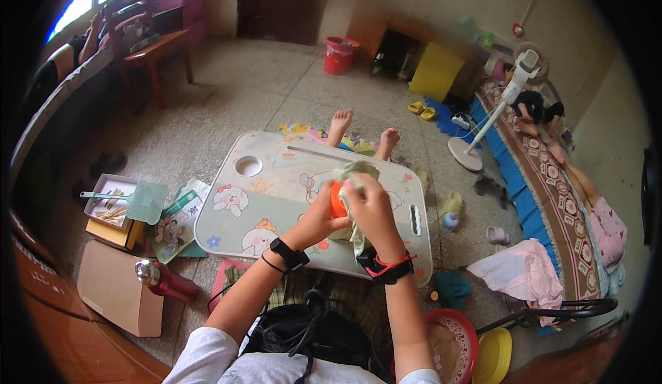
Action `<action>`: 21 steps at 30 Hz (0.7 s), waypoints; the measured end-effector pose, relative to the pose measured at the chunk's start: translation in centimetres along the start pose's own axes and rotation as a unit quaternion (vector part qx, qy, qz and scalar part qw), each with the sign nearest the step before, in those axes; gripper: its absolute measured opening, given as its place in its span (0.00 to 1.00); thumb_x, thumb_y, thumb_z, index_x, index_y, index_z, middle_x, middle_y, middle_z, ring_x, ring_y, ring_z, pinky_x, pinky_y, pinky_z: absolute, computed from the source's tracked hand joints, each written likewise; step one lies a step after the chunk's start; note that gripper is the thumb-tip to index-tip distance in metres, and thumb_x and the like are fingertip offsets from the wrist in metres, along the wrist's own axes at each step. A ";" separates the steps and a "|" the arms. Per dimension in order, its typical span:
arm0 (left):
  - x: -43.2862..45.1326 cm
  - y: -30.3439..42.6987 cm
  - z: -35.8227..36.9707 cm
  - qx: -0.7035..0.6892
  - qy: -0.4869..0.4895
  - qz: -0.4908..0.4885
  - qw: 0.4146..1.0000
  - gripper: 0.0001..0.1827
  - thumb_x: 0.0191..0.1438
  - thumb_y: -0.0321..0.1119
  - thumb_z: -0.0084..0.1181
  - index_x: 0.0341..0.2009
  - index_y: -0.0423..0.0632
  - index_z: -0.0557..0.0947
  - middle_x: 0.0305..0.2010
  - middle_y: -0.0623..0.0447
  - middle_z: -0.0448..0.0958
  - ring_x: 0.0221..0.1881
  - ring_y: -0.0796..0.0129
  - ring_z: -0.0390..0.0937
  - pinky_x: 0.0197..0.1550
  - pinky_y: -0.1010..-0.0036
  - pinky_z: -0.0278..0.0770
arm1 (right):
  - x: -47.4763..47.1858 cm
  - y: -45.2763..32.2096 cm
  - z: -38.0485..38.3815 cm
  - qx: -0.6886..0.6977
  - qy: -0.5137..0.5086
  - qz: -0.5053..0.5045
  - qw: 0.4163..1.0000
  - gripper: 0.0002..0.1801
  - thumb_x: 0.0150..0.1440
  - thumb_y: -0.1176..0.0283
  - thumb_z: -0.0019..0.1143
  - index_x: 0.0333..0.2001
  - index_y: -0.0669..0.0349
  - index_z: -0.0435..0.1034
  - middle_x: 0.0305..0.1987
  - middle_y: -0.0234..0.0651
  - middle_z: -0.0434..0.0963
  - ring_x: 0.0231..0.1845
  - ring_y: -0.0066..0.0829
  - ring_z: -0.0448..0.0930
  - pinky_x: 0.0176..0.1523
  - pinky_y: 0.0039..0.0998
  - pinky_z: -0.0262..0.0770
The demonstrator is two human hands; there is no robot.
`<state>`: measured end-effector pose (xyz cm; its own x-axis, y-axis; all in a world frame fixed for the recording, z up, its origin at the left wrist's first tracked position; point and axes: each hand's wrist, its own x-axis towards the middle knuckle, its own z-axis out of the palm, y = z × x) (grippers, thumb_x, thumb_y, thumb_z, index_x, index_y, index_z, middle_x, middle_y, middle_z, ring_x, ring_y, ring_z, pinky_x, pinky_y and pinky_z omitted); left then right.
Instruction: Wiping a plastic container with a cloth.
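My left hand (pixel 323 209) grips a smooth, rounded orange object (pixel 337 201); its full shape is hidden by my fingers. A pale green cloth (pixel 359 166) is in my right hand (pixel 370 209), pressed against the orange object's right side. One end of the cloth hangs below my right palm, and another part bunches above my fingers. Both hands are over a low white-edged lap table (pixel 238 205) printed with cartoon animals and flowers. Something greenish-brown on the table under my hands is mostly covered.
Left of the table are a fly swatter (pixel 147 203) on a box, booklets (pixel 176 223), a cardboard box (pixel 121 285) and a red metal bottle (pixel 168 280). A white standing fan (pixel 496 115) is beside a bed (pixel 538 177) where people lie. Basins (pixel 468 332) stand at lower right.
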<state>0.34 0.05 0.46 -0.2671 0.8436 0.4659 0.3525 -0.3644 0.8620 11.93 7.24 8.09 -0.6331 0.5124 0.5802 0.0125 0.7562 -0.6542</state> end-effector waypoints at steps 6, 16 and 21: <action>-0.2 -0.2 0.1 -0.030 0.026 0.023 0.999 0.44 0.46 0.37 0.68 0.60 0.37 0.55 0.54 0.40 0.66 0.56 0.59 0.66 0.57 0.68 0.64 | 2.5 2.8 0.4 -0.026 -0.077 0.053 0.995 0.15 0.59 0.64 0.49 0.38 0.67 0.72 0.30 0.42 0.78 0.29 0.40 0.78 0.39 0.35 0.72; -0.1 -0.5 0.2 0.022 0.047 0.048 0.997 0.43 0.45 0.37 0.68 0.59 0.37 0.56 0.55 0.39 0.65 0.58 0.55 0.65 0.59 0.66 0.62 | -0.3 7.5 0.6 0.306 -0.070 0.215 0.925 0.20 0.63 0.61 0.41 0.47 0.68 0.70 0.46 0.33 0.75 0.45 0.23 0.73 0.51 0.26 0.68; -0.2 0.2 0.1 0.044 0.039 0.059 0.997 0.43 0.45 0.37 0.68 0.59 0.38 0.56 0.54 0.42 0.66 0.57 0.59 0.66 0.58 0.68 0.63 | -3.7 8.5 1.6 0.486 -0.084 0.308 0.813 0.17 0.62 0.65 0.42 0.48 0.66 0.69 0.45 0.32 0.75 0.40 0.20 0.74 0.43 0.24 0.72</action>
<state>0.55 -0.10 0.52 -0.2868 0.7620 0.5805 0.4618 -0.4209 0.7807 13.15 11.17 -0.40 -0.8360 0.5481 -0.0248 -0.1985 -0.3443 -0.9176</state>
